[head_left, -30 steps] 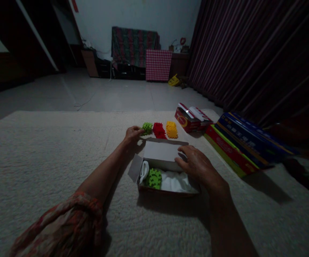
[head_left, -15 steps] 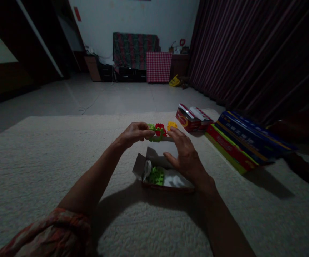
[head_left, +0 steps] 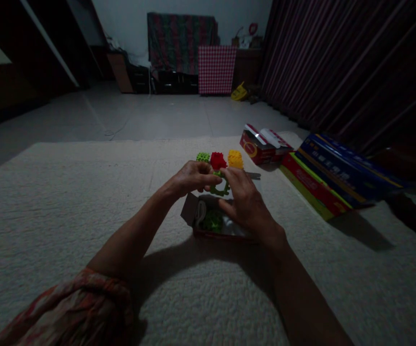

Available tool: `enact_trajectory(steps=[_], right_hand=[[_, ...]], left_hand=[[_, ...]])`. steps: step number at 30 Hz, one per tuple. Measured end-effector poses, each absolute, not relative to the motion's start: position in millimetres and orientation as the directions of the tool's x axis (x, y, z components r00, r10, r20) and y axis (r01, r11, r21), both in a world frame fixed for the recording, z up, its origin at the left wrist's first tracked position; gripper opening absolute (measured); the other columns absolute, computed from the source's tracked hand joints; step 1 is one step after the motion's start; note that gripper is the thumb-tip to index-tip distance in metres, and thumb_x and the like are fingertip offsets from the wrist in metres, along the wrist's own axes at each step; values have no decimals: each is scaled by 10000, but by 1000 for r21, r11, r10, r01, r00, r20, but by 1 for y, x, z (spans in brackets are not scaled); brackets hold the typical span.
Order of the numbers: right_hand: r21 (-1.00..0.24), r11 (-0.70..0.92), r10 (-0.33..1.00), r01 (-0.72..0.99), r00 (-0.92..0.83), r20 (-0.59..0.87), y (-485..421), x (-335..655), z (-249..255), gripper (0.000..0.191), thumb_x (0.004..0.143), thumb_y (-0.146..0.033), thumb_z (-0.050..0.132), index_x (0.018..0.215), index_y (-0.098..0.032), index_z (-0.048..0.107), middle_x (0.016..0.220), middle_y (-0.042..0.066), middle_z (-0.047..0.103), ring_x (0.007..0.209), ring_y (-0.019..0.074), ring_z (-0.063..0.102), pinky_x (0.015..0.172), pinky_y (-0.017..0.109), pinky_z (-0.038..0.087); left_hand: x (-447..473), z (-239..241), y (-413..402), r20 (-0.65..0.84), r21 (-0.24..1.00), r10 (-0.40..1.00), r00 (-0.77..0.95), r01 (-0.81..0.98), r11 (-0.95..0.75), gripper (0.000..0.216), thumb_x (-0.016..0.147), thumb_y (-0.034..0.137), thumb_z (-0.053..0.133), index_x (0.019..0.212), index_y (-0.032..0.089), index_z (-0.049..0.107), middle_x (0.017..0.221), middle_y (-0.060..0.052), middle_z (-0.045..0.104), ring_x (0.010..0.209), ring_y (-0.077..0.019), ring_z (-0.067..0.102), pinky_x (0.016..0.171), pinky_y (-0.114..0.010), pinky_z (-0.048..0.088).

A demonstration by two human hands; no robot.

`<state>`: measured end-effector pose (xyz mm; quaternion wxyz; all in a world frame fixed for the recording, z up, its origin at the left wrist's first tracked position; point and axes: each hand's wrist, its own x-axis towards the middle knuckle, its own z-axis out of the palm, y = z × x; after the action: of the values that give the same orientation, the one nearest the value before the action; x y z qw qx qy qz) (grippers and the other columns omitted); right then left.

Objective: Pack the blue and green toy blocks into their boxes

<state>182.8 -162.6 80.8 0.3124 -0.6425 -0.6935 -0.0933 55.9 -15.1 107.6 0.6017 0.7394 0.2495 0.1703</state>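
Note:
Both hands meet above a small open cardboard box (head_left: 189, 214) on the carpet. My left hand (head_left: 189, 177) and my right hand (head_left: 242, 199) pinch a green toothed plastic piece (head_left: 220, 188) between their fingertips. Inside the box lie more green pieces (head_left: 213, 222) and white wrapping, partly hidden by my right hand. Just beyond the hands, three small stacks stand in a row: green (head_left: 203, 157), red (head_left: 218, 160) and yellow (head_left: 235, 158).
A shaggy cream carpet (head_left: 67, 206) covers the floor in front of me. To the right lie a red box (head_left: 258, 146) and long flat blue and red boxes (head_left: 330, 175) beside a dark curtain (head_left: 337, 72). Far back stand furniture and a checked panel (head_left: 216, 69).
My left hand lifted a green piece off the green stack and brought it over the box. My right hand rose from the box flap and joined it on the piece.

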Motion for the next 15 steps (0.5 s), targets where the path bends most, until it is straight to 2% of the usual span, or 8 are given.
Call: enact_trajectory(steps=[7, 11, 13, 15], right_hand=[[-264, 102, 912, 959, 16, 411, -172, 184, 95, 538, 798, -163, 632, 1321, -147, 506, 1254, 172, 609, 1186, 330, 563, 1012, 487, 479], [-240, 62, 962, 969, 6, 274, -188, 201, 98, 531, 786, -215, 685, 1289, -150, 529, 1166, 157, 640, 1111, 321, 593, 974, 461, 485], [-231, 23, 982, 973, 22, 189, -201, 209, 97, 500, 774, -214, 702, 1249, -171, 553, 1134, 135, 648, 1089, 310, 598, 971, 447, 478], [-240, -8, 994, 971, 34, 101, -213, 213, 97, 466, 775, -227, 712, 1217, -182, 570, 1118, 119, 644, 1073, 297, 598, 969, 434, 472]], left_hand=[[52, 101, -31, -66, 975, 547, 834, 172, -145, 207, 740, 265, 774, 687, 149, 610, 560, 27, 569, 491, -70, 513, 478, -201, 394], [39, 98, -26, 114, 936, 573, 812, 106, -337, 267, 785, 392, 740, 837, 132, 713, 716, -27, 671, 622, -108, 584, 564, -232, 456], [33, 98, -19, 224, 894, 589, 777, 76, -441, 296, 800, 406, 722, 913, 132, 734, 796, -48, 703, 692, -122, 606, 614, -240, 472], [29, 96, -14, 266, 863, 583, 768, 79, -498, 299, 801, 392, 718, 948, 133, 740, 838, -57, 717, 721, -128, 611, 638, -243, 477]])
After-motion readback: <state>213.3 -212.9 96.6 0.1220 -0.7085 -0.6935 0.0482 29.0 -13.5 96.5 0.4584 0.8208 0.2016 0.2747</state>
